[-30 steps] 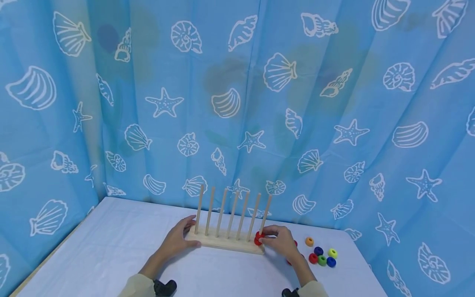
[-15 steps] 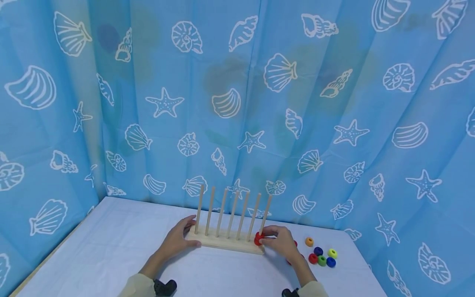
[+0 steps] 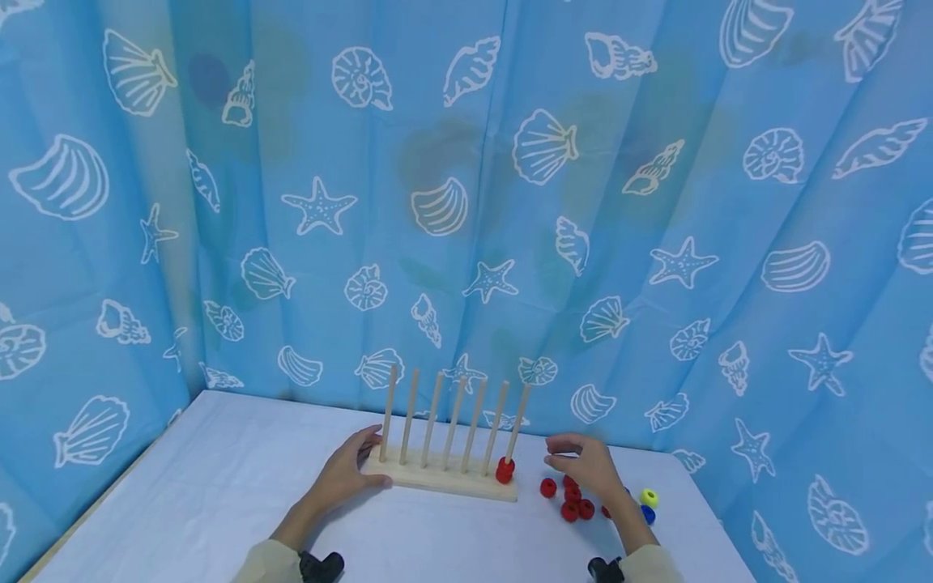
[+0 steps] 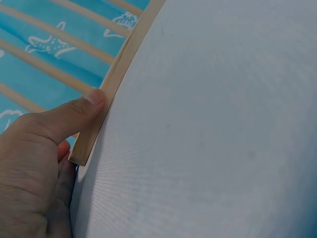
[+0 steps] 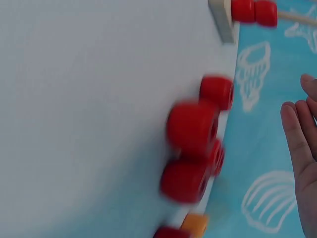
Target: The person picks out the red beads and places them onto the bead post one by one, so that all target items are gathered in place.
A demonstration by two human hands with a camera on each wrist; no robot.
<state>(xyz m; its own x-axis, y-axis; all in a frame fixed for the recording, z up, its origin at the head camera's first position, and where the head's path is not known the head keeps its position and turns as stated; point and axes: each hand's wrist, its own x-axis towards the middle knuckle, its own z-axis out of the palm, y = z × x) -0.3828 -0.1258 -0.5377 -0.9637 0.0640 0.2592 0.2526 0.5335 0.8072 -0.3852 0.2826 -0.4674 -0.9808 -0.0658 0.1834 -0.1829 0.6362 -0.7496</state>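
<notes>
A pale wooden peg stand [image 3: 440, 481] with a row of several upright pegs sits on the white table. Its left end is gripped by my left hand [image 3: 344, 470]; in the left wrist view the thumb [image 4: 93, 97] presses the front edge while the fingers lie behind. Two red beads [image 3: 505, 470] are stacked low on the rightmost peg. To the right of the stand, my right hand [image 3: 589, 466] is raised over loose red beads [image 3: 570, 511] with nothing in it. Its fingers [image 5: 294, 130] look nearly straight in the right wrist view, apart from the beads.
A yellow bead [image 3: 649, 498] and a blue bead [image 3: 648, 514] lie beyond my right forearm, which hides part of the pile. An orange bead [image 5: 194, 224] shows in the right wrist view. Behind the white table [image 3: 197, 486] hangs a blue shell-patterned curtain [image 3: 452, 121].
My right hand has let go of the red bead on the rightmost peg and moved right, over the loose beads. The left hand keeps its grip on the stand.
</notes>
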